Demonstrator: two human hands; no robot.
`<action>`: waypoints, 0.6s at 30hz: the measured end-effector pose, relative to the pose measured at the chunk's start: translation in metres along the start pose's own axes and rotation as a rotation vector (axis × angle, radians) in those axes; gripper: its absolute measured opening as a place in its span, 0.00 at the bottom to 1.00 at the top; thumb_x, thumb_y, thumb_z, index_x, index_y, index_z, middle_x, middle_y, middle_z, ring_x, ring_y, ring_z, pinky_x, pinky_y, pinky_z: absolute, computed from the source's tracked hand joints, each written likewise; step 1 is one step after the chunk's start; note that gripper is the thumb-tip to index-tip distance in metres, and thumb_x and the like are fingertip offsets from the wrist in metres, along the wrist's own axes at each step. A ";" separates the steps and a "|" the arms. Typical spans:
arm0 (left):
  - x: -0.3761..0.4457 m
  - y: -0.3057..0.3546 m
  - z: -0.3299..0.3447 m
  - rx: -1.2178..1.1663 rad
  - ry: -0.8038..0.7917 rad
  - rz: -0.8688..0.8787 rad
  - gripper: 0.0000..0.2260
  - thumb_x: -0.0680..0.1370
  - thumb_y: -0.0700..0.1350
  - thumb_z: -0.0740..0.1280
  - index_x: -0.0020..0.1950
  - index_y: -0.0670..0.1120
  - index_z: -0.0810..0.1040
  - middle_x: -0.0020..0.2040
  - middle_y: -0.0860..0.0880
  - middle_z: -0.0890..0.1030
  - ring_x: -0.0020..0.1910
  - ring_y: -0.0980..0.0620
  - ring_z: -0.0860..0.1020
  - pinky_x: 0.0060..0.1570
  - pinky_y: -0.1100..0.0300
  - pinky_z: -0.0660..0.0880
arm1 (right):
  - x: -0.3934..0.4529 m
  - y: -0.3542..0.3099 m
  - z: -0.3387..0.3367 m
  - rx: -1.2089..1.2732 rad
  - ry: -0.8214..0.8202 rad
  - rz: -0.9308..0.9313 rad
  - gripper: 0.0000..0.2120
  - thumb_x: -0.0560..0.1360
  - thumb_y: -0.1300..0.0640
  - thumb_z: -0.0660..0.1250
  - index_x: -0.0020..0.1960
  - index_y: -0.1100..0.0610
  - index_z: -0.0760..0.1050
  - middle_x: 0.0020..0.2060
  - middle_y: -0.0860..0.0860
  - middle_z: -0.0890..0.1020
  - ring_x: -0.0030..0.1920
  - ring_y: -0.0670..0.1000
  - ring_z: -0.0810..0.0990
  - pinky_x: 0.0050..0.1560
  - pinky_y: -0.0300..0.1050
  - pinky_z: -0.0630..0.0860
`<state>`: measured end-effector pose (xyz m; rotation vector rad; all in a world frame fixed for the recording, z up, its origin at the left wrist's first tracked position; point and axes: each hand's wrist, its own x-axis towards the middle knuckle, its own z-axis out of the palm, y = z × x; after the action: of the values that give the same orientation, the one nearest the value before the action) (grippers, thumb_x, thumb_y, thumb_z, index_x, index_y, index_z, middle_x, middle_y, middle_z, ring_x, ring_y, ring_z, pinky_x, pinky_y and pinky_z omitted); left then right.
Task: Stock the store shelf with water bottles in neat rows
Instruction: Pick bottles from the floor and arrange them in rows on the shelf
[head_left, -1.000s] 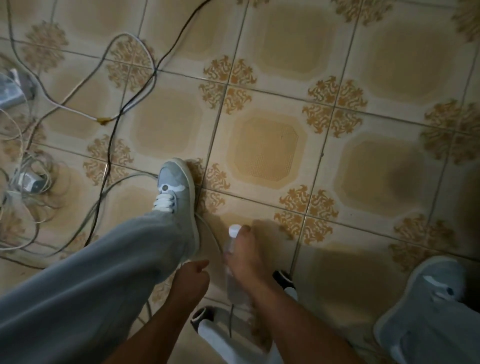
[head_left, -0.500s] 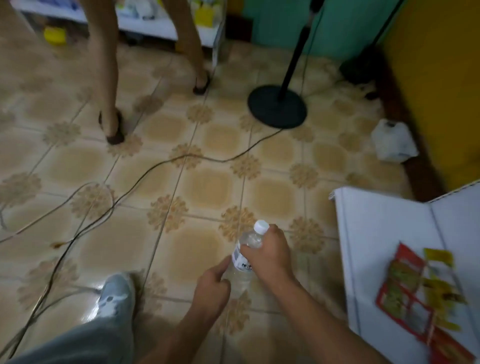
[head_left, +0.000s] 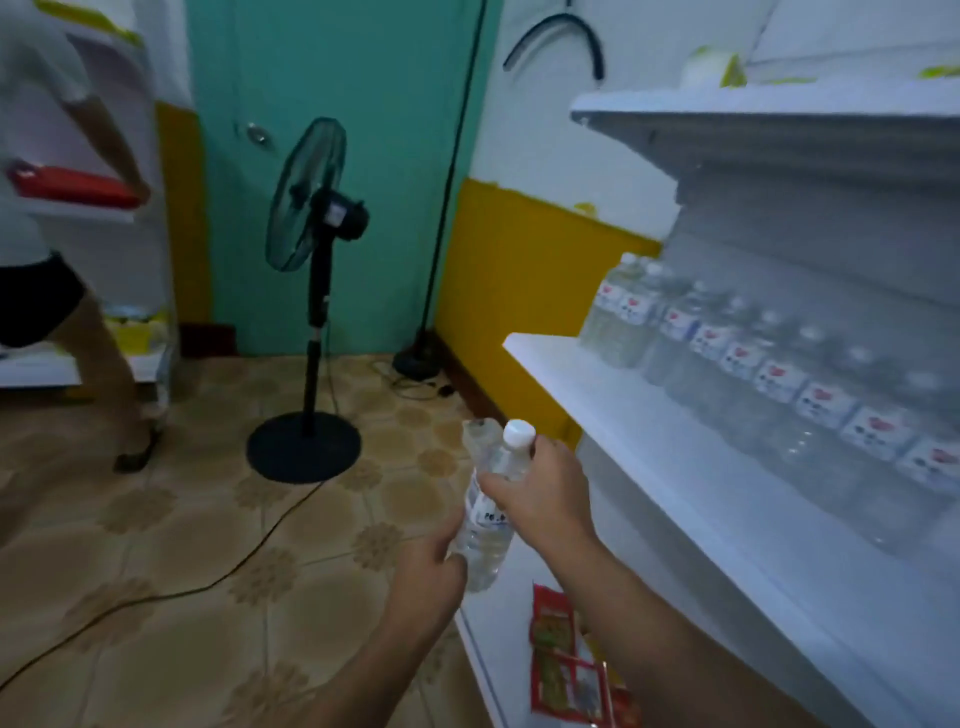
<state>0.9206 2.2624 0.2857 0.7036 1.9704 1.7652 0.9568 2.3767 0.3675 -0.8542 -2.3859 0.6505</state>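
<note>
A clear water bottle (head_left: 487, 525) with a white cap and a white label is held between both hands, just left of the white shelf (head_left: 639, 421). My right hand (head_left: 545, 493) grips it at the shoulder, below the cap. Lower down, my left hand (head_left: 431, 571) curls round its body. A second clear bottle end (head_left: 480, 430) shows just behind the cap; whether a hand holds it is unclear. On the shelf at the right, several labelled water bottles (head_left: 779, 379) stand in rows along the back. The shelf's front strip is bare.
A black standing fan (head_left: 311, 218) with a round base (head_left: 304, 448) stands on the tiled floor ahead, with a cable (head_left: 218, 577) trailing from it. Another person (head_left: 47, 291) walks at the left. Red snack packets (head_left: 566, 670) lie on the lower shelf under my right arm.
The view has swung up from the floor to the shelf. Both hands have lifted the bottle up beside the shelf, and my left hand now holds its body.
</note>
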 end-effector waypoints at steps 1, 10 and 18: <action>0.000 0.015 0.008 -0.001 -0.030 0.041 0.26 0.74 0.36 0.58 0.57 0.68 0.71 0.48 0.70 0.78 0.44 0.74 0.75 0.39 0.76 0.69 | 0.001 -0.001 -0.021 -0.017 0.038 -0.001 0.18 0.66 0.45 0.74 0.48 0.54 0.74 0.45 0.49 0.76 0.48 0.53 0.79 0.42 0.43 0.70; -0.016 0.126 0.078 -0.074 -0.288 0.238 0.25 0.76 0.38 0.59 0.70 0.58 0.70 0.63 0.58 0.78 0.60 0.57 0.76 0.59 0.54 0.76 | -0.011 0.007 -0.174 0.003 0.325 0.078 0.26 0.57 0.36 0.69 0.47 0.52 0.77 0.41 0.51 0.82 0.40 0.51 0.82 0.42 0.49 0.80; -0.024 0.179 0.141 -0.074 -0.340 0.309 0.28 0.72 0.40 0.58 0.70 0.59 0.69 0.63 0.61 0.76 0.58 0.59 0.76 0.57 0.55 0.75 | -0.027 0.022 -0.264 0.021 0.463 0.105 0.20 0.64 0.44 0.78 0.48 0.52 0.74 0.43 0.48 0.80 0.41 0.48 0.79 0.36 0.43 0.74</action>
<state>1.0428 2.3729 0.4453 1.2463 1.6278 1.7331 1.1450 2.4416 0.5447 -1.0029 -1.9264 0.4559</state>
